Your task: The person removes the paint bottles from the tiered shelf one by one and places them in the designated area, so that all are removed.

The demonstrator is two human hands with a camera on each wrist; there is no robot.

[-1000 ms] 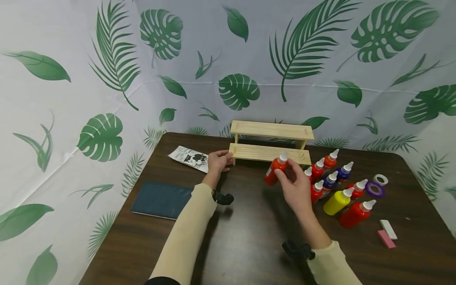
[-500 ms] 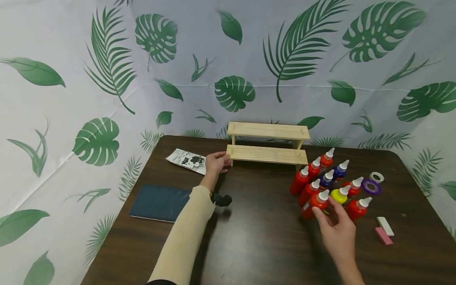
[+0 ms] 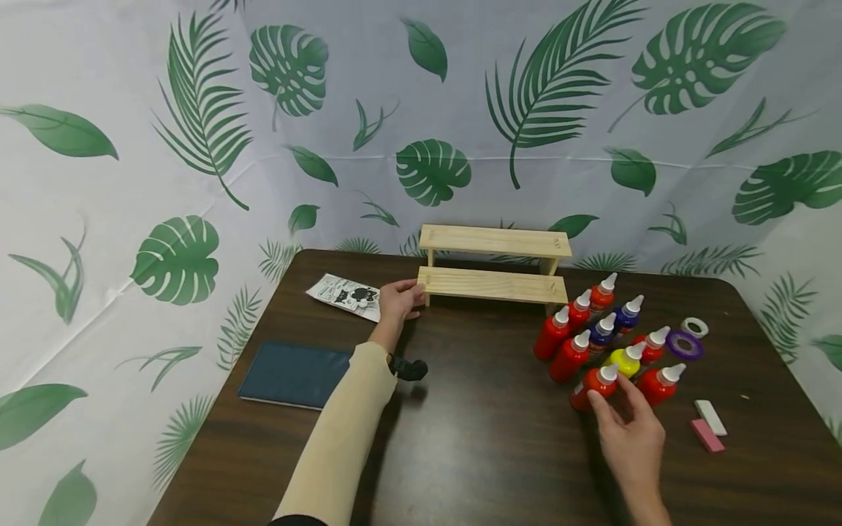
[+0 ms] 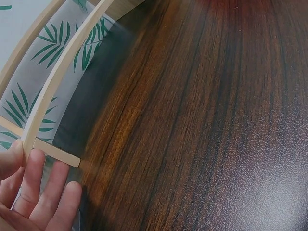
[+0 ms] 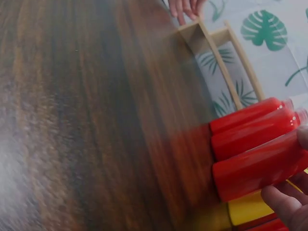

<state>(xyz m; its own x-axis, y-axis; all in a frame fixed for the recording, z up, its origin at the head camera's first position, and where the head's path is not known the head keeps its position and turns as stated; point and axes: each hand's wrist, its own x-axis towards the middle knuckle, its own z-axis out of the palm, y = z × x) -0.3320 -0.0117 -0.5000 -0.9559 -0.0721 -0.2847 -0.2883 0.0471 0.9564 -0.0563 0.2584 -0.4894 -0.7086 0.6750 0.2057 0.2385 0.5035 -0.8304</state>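
Observation:
My left hand [image 3: 397, 305] pinches the left end of the lower step of a two-tier wooden shelf [image 3: 492, 283]. In the left wrist view, the thumb lies against the board's end and the fingers [image 4: 67, 202] are by its short leg [image 4: 60, 153]. At the right, my right hand [image 3: 633, 442] grips a red squeeze bottle [image 3: 588, 391] with a white nozzle cap, thumb and fingers on either side. This bottle [image 5: 260, 166] is at the near side of a group of red, blue and yellow bottles. Whether its base touches the table is unclear.
Other bottles, including a yellow one [image 3: 625, 359] and a blue one [image 3: 628, 314], stand close together. Beyond them are a purple tape roll [image 3: 684, 345] and white and pink erasers [image 3: 707, 435]. At the left lie a dark notebook [image 3: 296, 374] and a printed sheet [image 3: 338, 294].
My right hand has carried the red bottle from in front of the shelf rightward and nearer, to the bottle group. The left hand has stayed on the shelf. The view has shifted slightly.

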